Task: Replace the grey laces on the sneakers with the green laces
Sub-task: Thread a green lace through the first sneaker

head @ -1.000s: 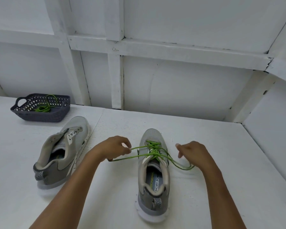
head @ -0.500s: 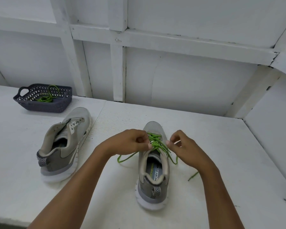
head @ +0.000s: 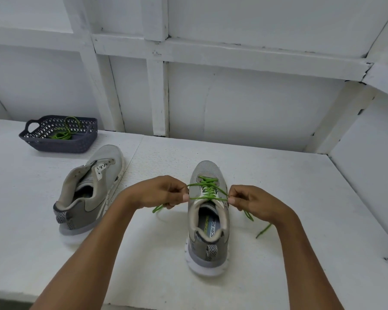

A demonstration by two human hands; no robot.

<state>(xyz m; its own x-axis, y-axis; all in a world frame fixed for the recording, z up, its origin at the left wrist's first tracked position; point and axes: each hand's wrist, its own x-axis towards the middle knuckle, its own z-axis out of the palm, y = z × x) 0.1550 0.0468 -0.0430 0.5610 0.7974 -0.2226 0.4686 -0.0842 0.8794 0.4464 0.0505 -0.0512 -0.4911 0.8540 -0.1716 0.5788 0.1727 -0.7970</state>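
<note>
Sneakers: two — laced sneaker [head: 207,171], unlaced sneaker [head: 108,166]. Your left hand [head: 159,192] and right hand [head: 255,202] each pinch one green lace [head: 207,189]; spare lace [head: 62,134] in basket [head: 61,147].

Legible text appears on one item only: the insole [head: 211,228] of the laced sneaker [head: 207,171], the one carrying the green lace [head: 207,190].

1. A pale strip on the insole bears dark capitals running along the length of the sneaker. The visible portion reads "MORY FOA". The first letter is partly cut off and the collar hides both ends.
2. At 9 o'clock of this strip, a parallel line of green capitals shows only in part and is too small to read with certainty.

The unlaced sneaker [head: 92,191], at 9 o'clock of the laced one, has a white tongue tag [head: 101,169] with dark marks. These are not legible.
</note>
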